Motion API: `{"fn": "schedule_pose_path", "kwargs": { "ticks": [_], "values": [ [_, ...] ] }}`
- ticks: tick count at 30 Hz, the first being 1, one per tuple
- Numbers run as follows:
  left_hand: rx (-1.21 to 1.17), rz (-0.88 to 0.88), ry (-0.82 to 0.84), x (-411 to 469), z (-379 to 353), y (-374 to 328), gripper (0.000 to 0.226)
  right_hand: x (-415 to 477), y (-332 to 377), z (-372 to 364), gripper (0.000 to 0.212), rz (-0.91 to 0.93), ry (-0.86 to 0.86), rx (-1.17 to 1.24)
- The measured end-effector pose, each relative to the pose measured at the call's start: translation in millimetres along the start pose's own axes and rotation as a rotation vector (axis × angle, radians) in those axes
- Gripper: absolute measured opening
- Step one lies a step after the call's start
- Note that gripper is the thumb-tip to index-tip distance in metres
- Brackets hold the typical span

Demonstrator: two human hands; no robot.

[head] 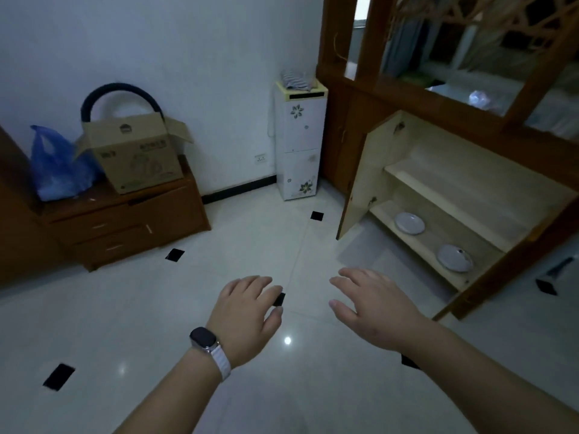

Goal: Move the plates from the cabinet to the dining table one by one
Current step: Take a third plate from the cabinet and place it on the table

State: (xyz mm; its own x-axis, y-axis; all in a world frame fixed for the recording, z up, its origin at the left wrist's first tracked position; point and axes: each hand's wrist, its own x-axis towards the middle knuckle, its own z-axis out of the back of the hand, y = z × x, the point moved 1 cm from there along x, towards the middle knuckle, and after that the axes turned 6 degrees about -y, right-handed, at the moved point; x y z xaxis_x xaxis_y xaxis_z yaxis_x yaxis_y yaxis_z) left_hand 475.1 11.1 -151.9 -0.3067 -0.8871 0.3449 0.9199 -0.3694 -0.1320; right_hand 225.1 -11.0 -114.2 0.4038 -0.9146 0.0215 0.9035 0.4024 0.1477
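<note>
The wooden cabinet stands at the right with its door swung open. On its bottom shelf lie two grey plates, one further back and one nearer, apart from each other. The upper shelf holds nothing visible. My left hand, with a watch on its wrist, hovers over the floor with relaxed fingers, holding nothing. My right hand is stretched out beside it, fingers spread and empty, left of the nearer plate. No dining table is in view.
A white water dispenser stands against the wall next to the cabinet. At the left, a low wooden drawer unit carries a cardboard box and a blue plastic bag. Glossy white tile floor lies between.
</note>
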Motion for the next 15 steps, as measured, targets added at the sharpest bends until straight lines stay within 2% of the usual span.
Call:
{"fn": "schedule_pose_path", "kwargs": {
  "ticks": [10,15],
  "values": [
    [-0.13,-0.2,-0.02,125.2,-56.4,-9.3,0.039,41.1,-85.6,2.9,0.055,-0.226,-0.044,0.061],
    [-0.137,-0.281,0.018,194.8,-92.3,-26.7,0.039,70.7,-155.9,0.0,0.071,-0.289,-0.074,0.074]
  ]
}}
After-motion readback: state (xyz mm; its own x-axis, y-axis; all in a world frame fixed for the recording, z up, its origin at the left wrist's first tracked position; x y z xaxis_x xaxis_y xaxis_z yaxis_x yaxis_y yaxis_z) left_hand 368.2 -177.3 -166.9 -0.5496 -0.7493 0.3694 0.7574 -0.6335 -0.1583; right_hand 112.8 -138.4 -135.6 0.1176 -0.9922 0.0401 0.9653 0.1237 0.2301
